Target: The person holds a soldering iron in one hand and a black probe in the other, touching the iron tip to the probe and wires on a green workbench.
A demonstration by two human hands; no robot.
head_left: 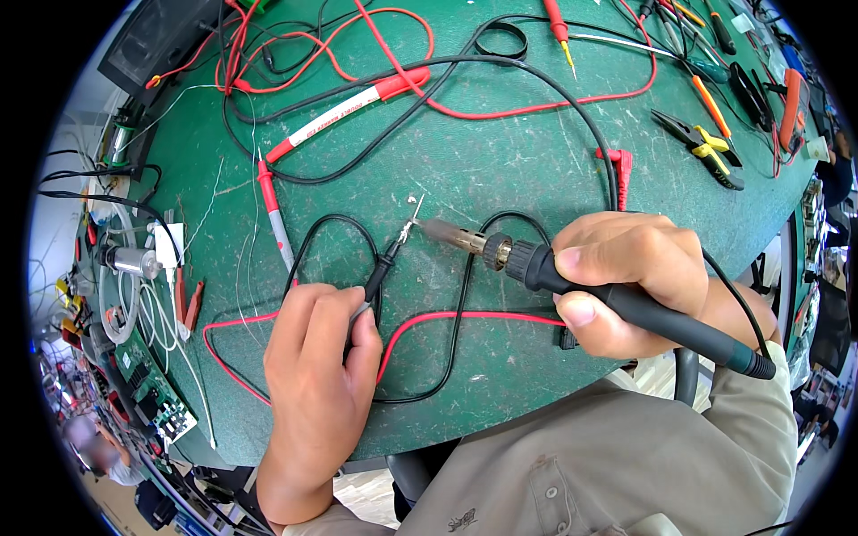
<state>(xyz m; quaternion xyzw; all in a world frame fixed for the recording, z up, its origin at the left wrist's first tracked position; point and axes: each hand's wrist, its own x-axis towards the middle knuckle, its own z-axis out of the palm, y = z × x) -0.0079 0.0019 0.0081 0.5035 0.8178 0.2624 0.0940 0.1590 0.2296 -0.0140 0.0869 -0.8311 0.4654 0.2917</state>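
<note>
My left hand (322, 357) is closed around the dark handle of a black test probe (384, 265), its thin metal tip pointing up and away from me. My right hand (635, 277) grips a soldering iron (626, 313) with a black handle and a metal barrel. The iron's tip reaches the bare metal part of the probe; whether they touch I cannot tell. A small shiny bit (412, 200) lies just beside the probe tip. Black and red test leads (447, 315) loop on the green mat beneath both hands.
On the green mat (500, 152) lie a red and white marker (340, 116), a red and grey probe (275, 223), a red elbow plug (618, 174) and yellow-black pliers (702, 147). Screwdrivers and a red meter (792, 109) sit far right. A circuit board (156, 393) lies left.
</note>
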